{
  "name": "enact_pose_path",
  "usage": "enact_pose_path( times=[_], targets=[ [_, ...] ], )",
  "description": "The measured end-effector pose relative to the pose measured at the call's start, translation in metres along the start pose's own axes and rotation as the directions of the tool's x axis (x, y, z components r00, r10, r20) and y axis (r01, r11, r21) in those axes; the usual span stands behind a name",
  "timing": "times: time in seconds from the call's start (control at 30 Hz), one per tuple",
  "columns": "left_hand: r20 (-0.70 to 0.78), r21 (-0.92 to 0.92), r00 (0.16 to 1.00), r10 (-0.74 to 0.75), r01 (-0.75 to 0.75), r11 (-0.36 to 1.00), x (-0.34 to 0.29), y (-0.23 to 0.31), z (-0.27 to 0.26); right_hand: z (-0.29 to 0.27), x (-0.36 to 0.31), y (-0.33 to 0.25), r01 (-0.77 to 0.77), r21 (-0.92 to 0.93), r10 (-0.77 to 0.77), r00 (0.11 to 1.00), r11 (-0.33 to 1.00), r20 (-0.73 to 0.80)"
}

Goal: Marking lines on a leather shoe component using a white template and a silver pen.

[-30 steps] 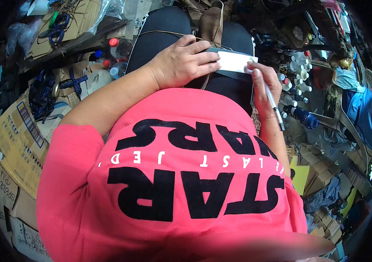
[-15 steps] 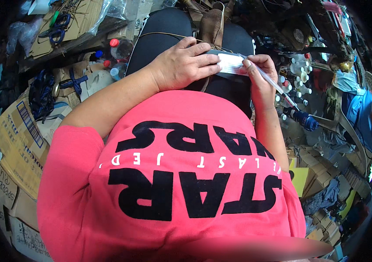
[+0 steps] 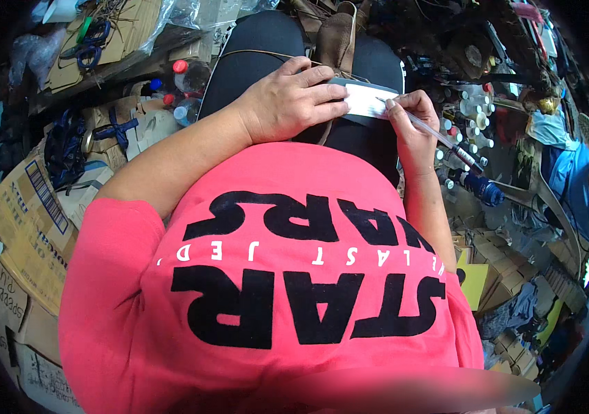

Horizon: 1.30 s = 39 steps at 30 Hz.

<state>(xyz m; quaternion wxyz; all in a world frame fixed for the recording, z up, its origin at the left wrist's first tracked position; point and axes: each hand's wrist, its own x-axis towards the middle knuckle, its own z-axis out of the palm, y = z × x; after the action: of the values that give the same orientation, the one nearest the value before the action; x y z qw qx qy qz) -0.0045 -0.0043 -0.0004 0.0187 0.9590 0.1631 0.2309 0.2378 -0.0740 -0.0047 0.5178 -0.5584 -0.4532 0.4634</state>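
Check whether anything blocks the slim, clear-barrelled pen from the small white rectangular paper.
Nothing visible does: the right hand holds the slim, clear-barrelled pen with its tip over the white paper; the left hand reaches only the paper's left end.

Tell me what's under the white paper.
Under the white paper, a dark flat backing shows along the far edge, over the dark trousers. The left hand covers the left side; what lies beneath it, and the backing's middle, can't be seen.
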Motion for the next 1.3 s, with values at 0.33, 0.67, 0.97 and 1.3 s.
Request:
enact_pose_path(
  times=[0.33,0.67,0.97,1.3],
  targets=[
    [-0.023,-0.005,1.0,-0.006,0.006,1.0,-0.001,0.0,-0.001,-0.005,0.0,0.004,-0.033,0.076,0.034,0.999,0.997,-0.009],
    [-0.015,-0.032,1.0,-0.017,0.016,0.999,-0.002,-0.001,0.001,0.004,-0.007,-0.009,0.063,-0.083,-0.063,0.998,0.995,-0.004],
    [0.164,-0.024,0.986,-0.022,0.026,0.999,0.0,0.002,0.003,-0.005,0.004,0.0,-0.06,0.16,0.059,0.998,0.985,0.011],
    [0.288,0.023,0.957,-0.024,0.018,1.0,0.002,0.002,0.004,-0.011,0.004,-0.012,-0.006,0.077,0.005,1.0,0.997,0.016]
  ],
)
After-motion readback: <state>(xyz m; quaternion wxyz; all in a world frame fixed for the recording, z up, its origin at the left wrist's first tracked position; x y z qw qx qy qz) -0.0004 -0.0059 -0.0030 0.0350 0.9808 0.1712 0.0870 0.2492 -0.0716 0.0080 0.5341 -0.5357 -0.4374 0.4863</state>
